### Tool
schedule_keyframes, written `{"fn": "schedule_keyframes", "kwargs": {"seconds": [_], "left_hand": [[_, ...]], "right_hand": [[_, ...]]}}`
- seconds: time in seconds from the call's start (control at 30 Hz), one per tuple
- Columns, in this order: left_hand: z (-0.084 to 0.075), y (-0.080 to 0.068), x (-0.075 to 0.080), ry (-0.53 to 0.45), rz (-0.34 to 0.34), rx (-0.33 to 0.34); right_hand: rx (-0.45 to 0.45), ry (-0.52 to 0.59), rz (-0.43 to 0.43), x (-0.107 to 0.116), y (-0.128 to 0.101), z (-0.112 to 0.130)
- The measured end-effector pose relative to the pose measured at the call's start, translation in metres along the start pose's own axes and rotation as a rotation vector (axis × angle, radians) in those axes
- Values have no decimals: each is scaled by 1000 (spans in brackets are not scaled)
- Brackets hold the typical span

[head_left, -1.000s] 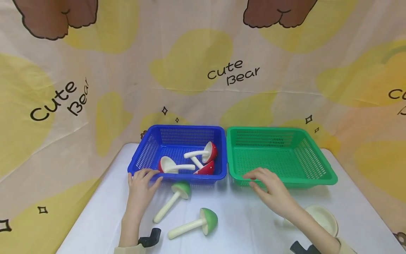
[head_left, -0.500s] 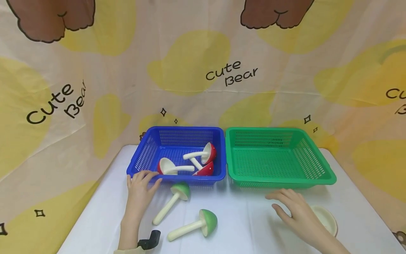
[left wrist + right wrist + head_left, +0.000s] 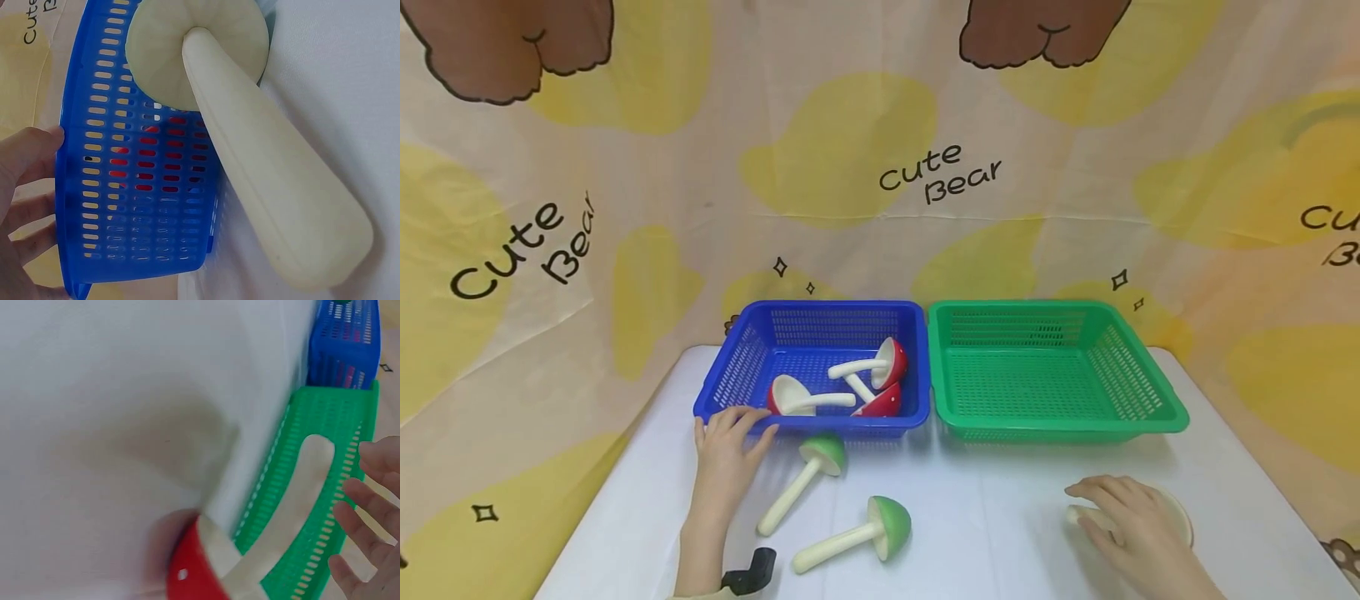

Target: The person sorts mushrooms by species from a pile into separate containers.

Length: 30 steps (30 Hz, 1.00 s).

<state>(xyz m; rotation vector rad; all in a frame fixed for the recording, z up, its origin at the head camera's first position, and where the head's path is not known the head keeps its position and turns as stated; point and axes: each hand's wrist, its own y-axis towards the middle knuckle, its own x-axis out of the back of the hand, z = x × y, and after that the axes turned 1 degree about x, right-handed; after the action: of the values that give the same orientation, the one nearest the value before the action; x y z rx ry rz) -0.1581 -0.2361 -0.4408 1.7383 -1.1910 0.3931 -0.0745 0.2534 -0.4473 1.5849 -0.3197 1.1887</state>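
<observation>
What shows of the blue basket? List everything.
The blue basket is rectangular slotted plastic with a flared rim, upright on the white table, beside the green basket. Three red mushrooms lie inside. The left hand rests fingers on its near left corner; a green mushroom lies cap against its front wall.

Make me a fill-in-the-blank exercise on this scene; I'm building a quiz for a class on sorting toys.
1. The left hand rests on the rim of the ____ basket.
2. The green basket holds ____ mushrooms.
3. The two mushrooms lying between the hands have ____ caps.
4. The mushroom at the right hand has a ____ cap.

Missing words: blue; no; green; red
</observation>
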Motion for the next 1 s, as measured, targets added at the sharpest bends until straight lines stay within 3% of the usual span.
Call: {"fn": "schedule_keyframes", "kwargs": {"seconds": [0.1, 0.4, 0.6, 0.8, 1.0], "left_hand": [[0, -1, 2, -5, -3, 6], [0, 0, 2, 0, -5, 6], [0, 0, 1, 14, -21, -6], [-1, 0, 0, 10, -31, -13], [1, 0, -1, 8, -27, -11]], "right_hand": [[20, -40, -11, -3, -7, -9], [-29, -79, 22, -10, -19, -18], [26, -81, 24, -10, -21, -21], [115, -17, -40, -10, -20, -24], [102, -43, -14, -6, -18, -22]]}}
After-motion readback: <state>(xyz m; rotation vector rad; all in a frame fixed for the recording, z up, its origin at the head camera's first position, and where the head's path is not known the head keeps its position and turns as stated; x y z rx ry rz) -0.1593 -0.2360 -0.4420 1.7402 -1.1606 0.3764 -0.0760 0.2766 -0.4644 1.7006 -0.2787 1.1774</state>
